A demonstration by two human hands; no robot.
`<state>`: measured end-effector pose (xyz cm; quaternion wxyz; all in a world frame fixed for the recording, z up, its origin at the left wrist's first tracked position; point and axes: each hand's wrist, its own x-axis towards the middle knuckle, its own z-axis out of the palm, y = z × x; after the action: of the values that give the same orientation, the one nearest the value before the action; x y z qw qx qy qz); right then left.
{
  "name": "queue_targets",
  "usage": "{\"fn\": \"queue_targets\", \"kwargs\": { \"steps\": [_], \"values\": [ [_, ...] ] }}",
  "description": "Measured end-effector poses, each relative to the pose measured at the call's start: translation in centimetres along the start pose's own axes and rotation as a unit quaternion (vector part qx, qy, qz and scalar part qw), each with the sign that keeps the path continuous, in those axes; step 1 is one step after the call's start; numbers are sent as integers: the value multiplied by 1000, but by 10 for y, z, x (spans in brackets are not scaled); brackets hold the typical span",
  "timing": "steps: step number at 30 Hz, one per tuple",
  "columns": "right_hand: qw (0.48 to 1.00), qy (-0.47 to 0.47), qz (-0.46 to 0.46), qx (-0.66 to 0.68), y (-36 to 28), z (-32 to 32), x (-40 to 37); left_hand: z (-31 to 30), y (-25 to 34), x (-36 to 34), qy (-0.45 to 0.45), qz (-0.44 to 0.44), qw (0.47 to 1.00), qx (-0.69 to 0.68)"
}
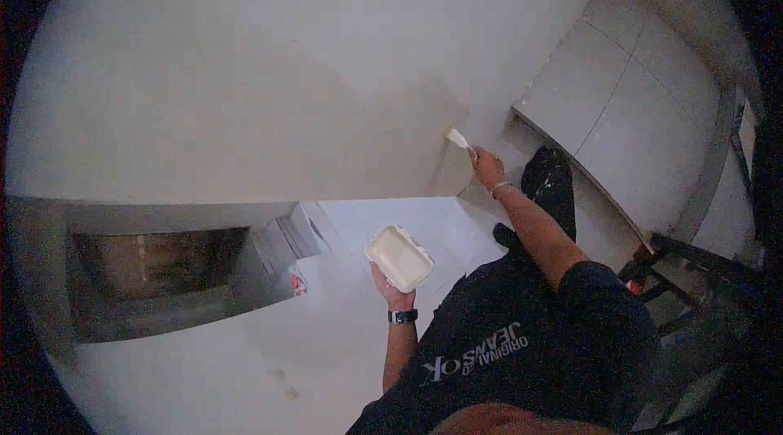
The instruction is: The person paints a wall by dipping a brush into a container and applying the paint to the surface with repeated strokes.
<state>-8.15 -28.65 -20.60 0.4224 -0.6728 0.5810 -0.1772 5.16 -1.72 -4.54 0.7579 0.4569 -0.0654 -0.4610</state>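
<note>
My left hand (395,296), with a dark watch at the wrist, is closed under a small off-white tub (374,240). Cream-coloured paint (400,256) lies in the tub, and smears mark its rim. My right hand (488,168), wearing a bracelet, is closed around the handle of a paintbrush (458,139). The pale bristles meet the wall (245,121) close to its corner. A beige-toned area spreads over the lower wall, left of and around the brush, below a whiter part.
A tiled ledge (628,84) with a raised edge lies to the right. Dark metal framework (693,264) stands beside my body at the right. A recessed opening (163,268) and a small red-and-white item (297,282) are at lower left. My dark shoe (548,178) shows below my right arm.
</note>
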Motion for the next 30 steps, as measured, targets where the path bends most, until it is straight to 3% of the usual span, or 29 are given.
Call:
{"fn": "queue_targets", "kwargs": {
  "steps": [4,7,10,13,16,18,19,21,22,24,30],
  "values": [
    [998,29,-11,-49,38,32,12,-3,-3,-4,-2,19,1000,12],
    [993,-26,-34,-112,35,26,9,-10,-3,4,-24,29,999,35],
    [995,-8,-55,-79,-19,9,2,-7,-3,1,-18,-10,999,-30],
    [992,49,-102,-56,-96,-46,-6,-6,-4,3,-5,17,1000,-6],
    [993,1,-109,40,-145,-105,-36,-17,-7,4,4,-12,999,-39],
    [976,-7,-130,176,-178,-144,-64,-2,-4,1,13,-1,999,-48],
    [976,-11,-129,175,-174,-136,-65,2,-3,-1,20,-3,999,-48],
    [948,123,-221,193,-154,-99,-59,-12,-8,1,21,1,999,-39],
    [948,122,-219,194,-142,-83,-54,-14,-10,1,19,6,999,-29],
    [981,119,-142,50,-110,-51,-37,-7,-6,-1,17,2,999,-34],
    [998,23,-54,-25,-40,-6,-6,-12,-6,-1,14,-7,998,-58]
  ]
}}
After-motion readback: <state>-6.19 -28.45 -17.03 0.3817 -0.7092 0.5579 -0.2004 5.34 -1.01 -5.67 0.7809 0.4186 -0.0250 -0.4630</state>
